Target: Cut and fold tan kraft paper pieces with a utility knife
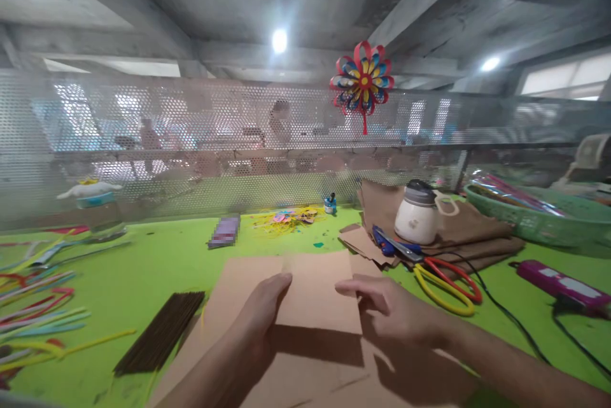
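A folded piece of brown cardboard [317, 306] is raised in front of me, its shadow falling on the larger brown sheet [200, 357] below. My left hand [262, 306] grips its left side, thumb on top and the other fingers hidden underneath. At the right edge, my right hand [389, 306] has its index finger stretched across the cardboard's top face, while the remaining fingers are partly bent beside the edge. To the left lies a flat bundle of dark brown sticks [161, 331]. Scissors with red and yellow handles [446, 284] rest to the right.
Brown sheets [470, 230] carry a white jug [416, 217] at the back right, near a green basket [558, 214]. A purple device with a cord [563, 281] lies right. Colourful strips [42, 312] spread left. A perforated metal screen [214, 121] bounds the green table [176, 261].
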`<state>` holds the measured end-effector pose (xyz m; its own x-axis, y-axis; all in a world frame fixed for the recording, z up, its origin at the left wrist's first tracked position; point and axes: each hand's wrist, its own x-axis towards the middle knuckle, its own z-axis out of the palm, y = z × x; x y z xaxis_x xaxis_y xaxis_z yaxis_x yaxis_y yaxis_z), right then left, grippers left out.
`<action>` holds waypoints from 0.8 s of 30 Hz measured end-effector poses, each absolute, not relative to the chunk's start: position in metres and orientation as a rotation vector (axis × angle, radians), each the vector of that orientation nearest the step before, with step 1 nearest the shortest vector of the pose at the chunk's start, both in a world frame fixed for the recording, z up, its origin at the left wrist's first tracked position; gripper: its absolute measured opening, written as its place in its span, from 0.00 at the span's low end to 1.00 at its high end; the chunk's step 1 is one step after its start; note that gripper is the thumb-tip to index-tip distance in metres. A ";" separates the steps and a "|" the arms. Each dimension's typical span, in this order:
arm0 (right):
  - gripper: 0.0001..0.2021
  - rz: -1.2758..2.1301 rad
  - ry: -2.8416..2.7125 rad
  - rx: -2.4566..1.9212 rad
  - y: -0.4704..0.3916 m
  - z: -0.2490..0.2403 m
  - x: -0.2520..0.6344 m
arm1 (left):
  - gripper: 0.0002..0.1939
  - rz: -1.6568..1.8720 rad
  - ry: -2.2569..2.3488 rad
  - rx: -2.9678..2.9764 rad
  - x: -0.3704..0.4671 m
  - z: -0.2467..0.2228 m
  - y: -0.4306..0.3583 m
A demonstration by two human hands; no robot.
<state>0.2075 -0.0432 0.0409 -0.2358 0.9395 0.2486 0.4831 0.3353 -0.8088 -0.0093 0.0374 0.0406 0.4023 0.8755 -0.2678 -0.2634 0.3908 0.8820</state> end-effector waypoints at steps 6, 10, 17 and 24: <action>0.17 -0.274 -2.153 -1.373 -0.040 0.026 0.206 | 0.12 0.852 0.954 0.845 -0.013 0.039 0.039; 0.11 -0.628 -2.254 -1.343 -0.037 0.021 0.209 | 0.12 0.883 0.911 0.854 -0.014 0.035 0.042; 0.11 -0.731 -2.075 -1.935 0.008 0.040 0.242 | 0.19 0.824 0.777 0.994 -0.010 0.026 0.043; 0.12 -0.566 -1.999 -2.313 0.067 0.030 0.257 | 0.11 0.786 0.739 1.022 -0.010 0.022 0.037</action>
<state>0.2566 0.0673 0.0298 0.1070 0.9506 0.2914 0.9623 -0.1727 0.2099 -0.0096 0.0370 0.0220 0.5179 0.8399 -0.1625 -0.2138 0.3110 0.9261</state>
